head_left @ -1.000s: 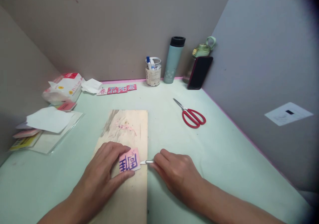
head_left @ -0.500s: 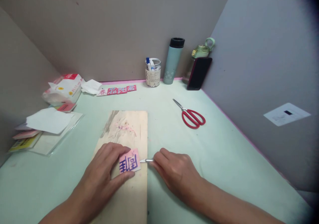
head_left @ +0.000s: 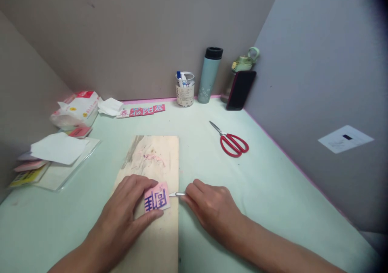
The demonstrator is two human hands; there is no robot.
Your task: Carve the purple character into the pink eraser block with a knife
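A small pink block (head_left: 157,196) with a dark blue character drawn on its face lies on the wooden board (head_left: 163,244). My left hand (head_left: 127,208) grips it, fingers along the far edge and thumb at the near edge. In my right hand (head_left: 209,204) is a craft knife (head_left: 179,194) with a slim metal handle, the fingers closed around it. Its pointed blade reaches left to the right edge of the block. Pink and dark shavings (head_left: 153,156) are scattered on the board beyond my left hand.
Red-handled scissors (head_left: 232,143) lie right of the board. Along the back stand a jar of pens (head_left: 185,93), a blue tumbler (head_left: 209,77) and a phone (head_left: 241,90) before a green bottle. Carved pink tiles (head_left: 142,111), a tissue pack (head_left: 79,109) and papers (head_left: 60,147) lie left.
The view has shifted slightly. The knife tip has moved a little at the block's right edge; my left hand keeps the block in place.
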